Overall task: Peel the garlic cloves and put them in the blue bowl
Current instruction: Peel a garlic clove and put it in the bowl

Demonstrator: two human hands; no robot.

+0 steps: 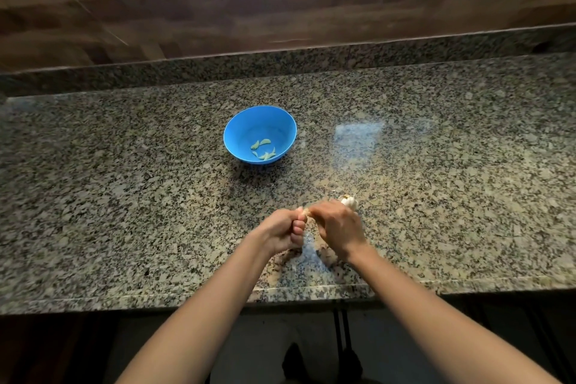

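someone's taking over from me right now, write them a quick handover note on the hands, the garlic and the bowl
Hands: the left hand and the right hand both pinch one garlic clove between them, above the counter.
Things: the garlic bulb lies on the counter just behind the right hand. The blue bowl stands farther back.
Done: a few peeled cloves lie in the bowl.
Left: finish this clove, drop it in, then work through the bulb.

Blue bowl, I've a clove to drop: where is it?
In head view, the round blue plastic bowl sits on the speckled granite counter, beyond the left hand.
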